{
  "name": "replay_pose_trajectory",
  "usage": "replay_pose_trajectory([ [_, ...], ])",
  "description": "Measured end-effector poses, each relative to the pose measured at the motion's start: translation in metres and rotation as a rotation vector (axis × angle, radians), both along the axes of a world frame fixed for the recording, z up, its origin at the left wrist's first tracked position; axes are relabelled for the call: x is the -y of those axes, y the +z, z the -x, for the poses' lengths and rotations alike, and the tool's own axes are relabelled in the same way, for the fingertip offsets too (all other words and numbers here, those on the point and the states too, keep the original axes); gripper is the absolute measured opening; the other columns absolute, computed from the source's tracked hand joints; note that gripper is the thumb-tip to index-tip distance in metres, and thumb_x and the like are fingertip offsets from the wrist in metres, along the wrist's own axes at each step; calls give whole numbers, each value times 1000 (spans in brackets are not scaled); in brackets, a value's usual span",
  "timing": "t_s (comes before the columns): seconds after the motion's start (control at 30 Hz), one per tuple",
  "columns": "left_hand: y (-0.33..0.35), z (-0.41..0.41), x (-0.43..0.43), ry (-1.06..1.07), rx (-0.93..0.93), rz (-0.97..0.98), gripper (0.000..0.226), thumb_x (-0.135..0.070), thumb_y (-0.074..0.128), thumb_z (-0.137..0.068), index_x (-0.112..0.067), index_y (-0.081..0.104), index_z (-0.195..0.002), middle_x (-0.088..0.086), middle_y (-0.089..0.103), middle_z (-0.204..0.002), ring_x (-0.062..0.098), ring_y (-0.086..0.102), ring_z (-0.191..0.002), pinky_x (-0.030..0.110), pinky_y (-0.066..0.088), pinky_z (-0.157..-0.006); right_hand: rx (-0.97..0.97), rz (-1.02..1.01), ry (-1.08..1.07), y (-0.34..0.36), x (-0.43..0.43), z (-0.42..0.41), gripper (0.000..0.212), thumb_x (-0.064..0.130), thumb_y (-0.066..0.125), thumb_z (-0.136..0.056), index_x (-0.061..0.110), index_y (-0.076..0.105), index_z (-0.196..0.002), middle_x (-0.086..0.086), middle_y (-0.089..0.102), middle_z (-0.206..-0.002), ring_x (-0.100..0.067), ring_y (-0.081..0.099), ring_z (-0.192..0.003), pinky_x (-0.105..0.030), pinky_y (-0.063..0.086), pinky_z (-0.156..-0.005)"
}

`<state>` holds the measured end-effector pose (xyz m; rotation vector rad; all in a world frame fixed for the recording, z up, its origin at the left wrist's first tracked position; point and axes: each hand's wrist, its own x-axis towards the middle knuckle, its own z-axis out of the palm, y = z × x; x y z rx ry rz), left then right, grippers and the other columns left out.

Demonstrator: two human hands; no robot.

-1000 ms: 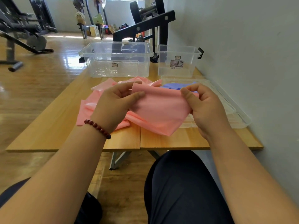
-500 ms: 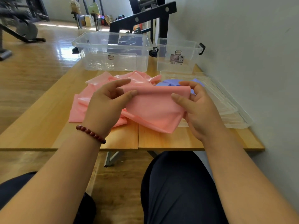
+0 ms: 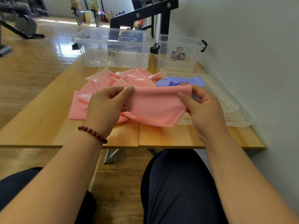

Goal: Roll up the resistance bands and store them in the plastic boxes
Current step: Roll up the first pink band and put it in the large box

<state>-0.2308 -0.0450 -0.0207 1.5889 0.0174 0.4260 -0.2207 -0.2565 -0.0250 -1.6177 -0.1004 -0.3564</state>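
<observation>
— While both grips are raised at mid-frame, what fills most of the view?
— Mostly the wooden tabletop (image 3: 40, 126), running from the lower left up to the white wall (image 3: 250, 46) on the right; two boards meet in a seam at centre; knees (image 3: 178, 183) in dark trousers show below its near edge.
— And what stands on it?
— At upper centre stands the large clear plastic box (image 3: 113, 50), open-topped; just right of it is the small clear plastic box (image 3: 178, 54), also open, with a label on its front; below that, the clear lids (image 3: 234, 110) lie flat and stacked along the right edge, near the wall.
— Where are the bands?
— At mid-frame is the pink band (image 3: 155, 107); a crumpled heap of it lies on the tabletop in front of the large box, and one flat stretch is lifted toward the camera; whether that is one band or several I cannot tell; the purple band (image 3: 182, 80) lies bunched just right of the heap, at the lids' upper-left end, partly hidden behind the lifted pink edge; neither band is in a box.
— And the grips?
— On the stretch's left end, the left grip (image 3: 105, 107) pinches with the thumb on the near face and fingers behind; the right grip (image 3: 205, 109) pinches the right end likewise; the material is spread fairly flat between them; a dark red bead bracelet (image 3: 93, 134) circles the left wrist.
</observation>
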Motion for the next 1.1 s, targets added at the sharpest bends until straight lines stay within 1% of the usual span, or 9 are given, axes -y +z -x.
replay_pose_trajectory([
  [0.1, 1, 2, 1, -40, -5, 26, 5, -27, 66, -89, -30, 69, -92, -8, 66, -87, -2, 60, -72, 12, 51, -62, 27, -40, 21, 1, 0, 2, 27, 15, 68, -91, 37, 65, -106, 5, 73, -99, -11, 68, -96, -35, 56, -87],
  [0.2, -1, 2, -2, -182, -6, 123, 32, -27, 70, -77, -24, 68, -109, -4, 71, -103, 12, 67, -100, 24, 56, -82, 6, -111, 30, 3, -1, 4, 17, 12, 66, -92, 27, 68, -99, 7, 73, -89, -8, 68, -86, -28, 56, -78],
  [0.27, -1, 2, -3, -188, 23, 121, 26, -22, 70, -80, -24, 69, -107, -3, 72, -105, 17, 66, -108, 28, 55, -86, -20, -176, 35, 3, -2, 5, 13, 11, 66, -92, 20, 68, -100, 6, 72, -88, -9, 68, -86, -26, 56, -76],
  [0.47, 6, 6, -2, -183, 110, 96, 31, -13, 64, -89, -30, 62, -114, -5, 71, -90, 8, 68, -89, 23, 57, -77, -34, -163, 6, 3, -1, 9, 6, 20, 65, -93, 21, 69, -97, 10, 72, -84, -10, 68, -85, -25, 56, -71],
  [0.6, 6, 8, -4, -170, 118, 41, 14, -21, 64, -90, -27, 68, -102, -10, 72, -93, 10, 67, -97, 30, 56, -84, -16, -77, -31, 3, -4, 12, 9, 27, 64, -94, 20, 70, -97, 7, 70, -88, -14, 67, -87, -32, 58, -75],
  [0.77, 6, 10, -5, -108, 110, 8, 12, -17, 63, -93, -27, 69, -98, -16, 72, -88, 4, 66, -94, 27, 57, -82, -10, -51, 5, 8, -5, 13, 9, 24, 63, -95, 25, 68, -103, 12, 71, -91, -4, 67, -86, -26, 58, -75],
  [0.9, 8, 10, -5, -83, 103, -12, 13, -18, 62, -93, -29, 68, -98, -19, 72, -87, 0, 66, -91, 25, 57, -81, -13, -20, 83, 7, -6, 14, 29, 13, 69, -90, 37, 64, -106, -1, 70, -107, -16, 68, -98, -28, 56, -79],
  [1.0, 11, 8, -3, -32, 83, -8, 15, -23, 64, -92, -31, 64, -105, -15, 71, -93, 3, 66, -96, 26, 55, -84, 39, 27, 27, 10, -8, 19, 20, 11, 68, -90, 29, 67, -100, 4, 72, -99, -13, 68, -94, -31, 58, -78],
  [1.1, 11, 8, 1, 155, 81, -76, 22, -29, 71, -87, -28, 58, -105, -14, 65, -101, 3, 63, -96, 22, 53, -84, 168, 142, -84, 10, -14, 28, 12, 15, 71, -89, 25, 66, -94, 10, 69, -87, -4, 65, -85, -22, 56, -72],
])
